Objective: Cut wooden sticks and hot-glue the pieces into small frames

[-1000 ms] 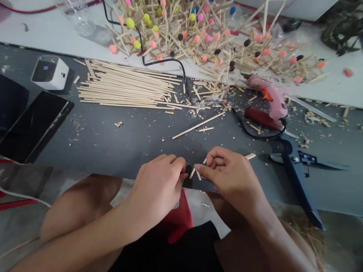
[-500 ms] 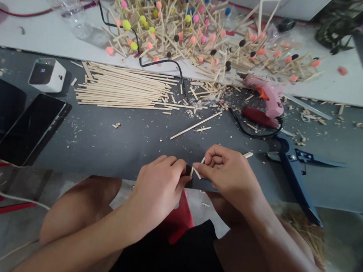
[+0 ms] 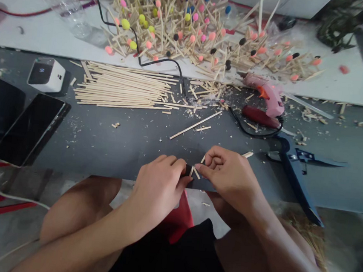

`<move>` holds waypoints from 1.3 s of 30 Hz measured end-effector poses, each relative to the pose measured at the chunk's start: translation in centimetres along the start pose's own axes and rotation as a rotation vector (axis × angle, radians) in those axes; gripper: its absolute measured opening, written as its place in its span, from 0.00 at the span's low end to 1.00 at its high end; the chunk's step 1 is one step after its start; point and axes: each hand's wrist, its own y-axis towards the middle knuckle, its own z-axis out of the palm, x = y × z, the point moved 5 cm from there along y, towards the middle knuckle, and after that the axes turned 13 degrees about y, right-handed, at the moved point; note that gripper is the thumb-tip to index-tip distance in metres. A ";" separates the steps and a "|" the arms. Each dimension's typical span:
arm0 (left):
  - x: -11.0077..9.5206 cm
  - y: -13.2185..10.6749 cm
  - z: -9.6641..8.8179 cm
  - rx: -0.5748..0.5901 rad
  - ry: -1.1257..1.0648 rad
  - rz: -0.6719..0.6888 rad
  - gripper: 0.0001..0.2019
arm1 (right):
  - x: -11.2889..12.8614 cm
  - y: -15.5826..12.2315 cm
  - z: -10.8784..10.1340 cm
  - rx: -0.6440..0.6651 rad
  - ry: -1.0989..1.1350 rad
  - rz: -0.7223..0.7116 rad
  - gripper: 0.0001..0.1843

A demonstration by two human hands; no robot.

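Note:
Near the front edge of the grey table, my left hand point(image 3: 160, 185) is closed, its thumb and forefinger pinching a short wooden stick point(image 3: 191, 171). Just right of it, my right hand point(image 3: 229, 170) is closed too, with thumb and forefinger on a second short stick point(image 3: 196, 173) that slants down beside the first. The tops of these two pieces meet or nearly meet between my fingertips. Another stick end point(image 3: 203, 159) shows by my right forefinger, partly hidden. Behind the right hand, a pale stick end point(image 3: 248, 154) lies on the table.
Long sticks point(image 3: 122, 87) lie bundled behind my hands; one loose stick point(image 3: 195, 125) is nearer. To the right are a pink glue gun point(image 3: 272, 95), a red handle point(image 3: 260, 117) and blue pruning shears point(image 3: 293, 172). Ball-tipped stick pieces point(image 3: 184, 38) fill the white board. A phone point(image 3: 31, 130) lies left.
Both hands stay almost in place. The slanted short stick has shifted slightly left at its lower end, and my left thumb has moved a little.

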 end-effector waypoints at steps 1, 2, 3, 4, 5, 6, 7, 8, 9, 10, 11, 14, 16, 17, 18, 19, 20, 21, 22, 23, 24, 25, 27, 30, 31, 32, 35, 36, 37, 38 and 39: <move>0.0 0.0 0.0 0.003 -0.001 -0.004 0.07 | 0.0 0.0 -0.1 0.002 0.010 0.004 0.13; 0.0 0.0 0.0 0.007 -0.003 -0.006 0.07 | 0.1 -0.1 -0.3 0.006 0.033 0.010 0.13; 0.0 0.0 0.0 0.010 -0.005 -0.009 0.07 | 0.1 -0.1 -0.4 0.010 0.065 0.017 0.12; 0.0 0.0 0.0 0.013 -0.006 -0.012 0.07 | 0.2 -0.2 -0.6 0.008 0.101 0.019 0.12; 0.0 0.1 0.0 0.016 -0.008 -0.013 0.07 | 0.3 -0.3 -0.8 0.006 0.129 0.017 0.11; 0.0 0.1 0.0 0.020 -0.009 -0.013 0.07 | 0.4 -0.4 -1.0 0.007 0.150 0.012 0.11; 0.0 0.1 0.1 0.022 -0.011 -0.014 0.07 | 0.6 -0.4 -1.1 0.012 0.163 0.011 0.11; 0.0 0.1 0.1 0.025 -0.012 -0.013 0.07 | 0.7 -0.5 -1.3 0.020 0.176 0.014 0.11; 0.0 0.1 0.1 0.026 -0.012 -0.014 0.07 | 0.8 -0.5 -1.4 0.031 0.188 0.020 0.12; 0.0 0.1 0.1 0.026 -0.011 -0.013 0.07 | 0.8 -0.6 -1.5 0.045 0.203 0.027 0.12; 0.0 0.1 0.1 0.025 -0.011 -0.013 0.07 | 0.9 -0.6 -1.5 0.057 0.222 0.030 0.12; 0.0 0.1 0.1 0.015 -0.015 -0.008 0.08 | 1.1 -0.6 -2.1 0.045 0.305 0.011 0.12; 0.0 0.1 0.1 0.007 -0.018 -0.005 0.08 | 1.0 -0.5 -2.7 -0.005 0.359 -0.007 0.13; 0.0 0.1 0.1 0.004 -0.018 -0.004 0.08 | 1.0 -0.5 -3.1 -0.035 0.377 -0.018 0.15; 0.1 0.1 0.1 0.004 -0.018 -0.004 0.08 | 0.9 -0.5 -3.3 -0.056 0.388 -0.031 0.17; 0.1 0.1 0.1 0.005 -0.018 -0.005 0.08 | 0.9 -0.5 -3.6 -0.069 0.398 -0.048 0.18; 0.1 0.1 0.1 0.006 -0.018 -0.006 0.08 | 0.9 -0.5 -3.8 -0.076 0.412 -0.067 0.19; 0.1 0.1 0.1 0.008 -0.019 -0.008 0.07 | 0.9 -0.5 -4.0 -0.076 0.430 -0.084 0.18; 0.1 0.1 0.0 0.010 -0.020 -0.010 0.07 | 0.8 -0.5 -4.2 -0.075 0.450 -0.098 0.17; 0.1 0.1 0.0 0.012 -0.021 -0.013 0.07 | 0.8 -0.4 -4.3 -0.076 0.466 -0.109 0.16; 0.1 0.1 -0.1 0.014 -0.022 -0.016 0.07 | 0.8 -0.4 -4.6 -0.086 0.477 -0.118 0.16; 0.1 0.1 -0.1 0.015 -0.024 -0.019 0.07 | 0.7 -0.4 -4.9 -0.106 0.479 -0.127 0.16; 0.0 0.1 -0.2 0.013 -0.025 -0.021 0.08 | 0.6 -0.3 -5.6 -0.168 0.456 -0.147 0.16; -0.3 -0.1 -0.2 -0.010 0.004 -0.010 0.09 | 0.2 -0.3 -7.0 -0.313 0.368 -0.186 0.17; -0.4 -0.2 -0.1 -0.021 0.019 -0.005 0.09 | 0.1 -0.3 -7.5 -0.379 0.336 -0.205 0.14; -0.5 -0.3 -0.1 -0.032 0.032 -0.002 0.09 | 0.1 -0.4 -8.0 -0.451 0.298 -0.230 0.09; -0.6 -0.4 0.1 -0.064 0.047 -0.001 0.06 | 0.2 -0.7 -8.8 -0.591 0.168 -0.273 0.19; -0.6 -0.5 0.1 -0.074 0.051 -0.001 0.05 | 0.2 -0.7 -8.6 -0.582 0.132 -0.265 0.19; -0.7 -0.5 0.1 -0.085 0.058 0.001 0.05 | 0.2 -0.7 -8.3 -0.544 0.108 -0.249 0.16; -0.7 -0.5 0.0 -0.095 0.067 0.003 0.05 | 0.3 -0.6 -7.9 -0.491 0.098 -0.232 0.12; -0.7 -0.5 0.0 -0.104 0.079 0.004 0.05 | 0.3 -0.6 -7.5 -0.439 0.094 -0.219 0.10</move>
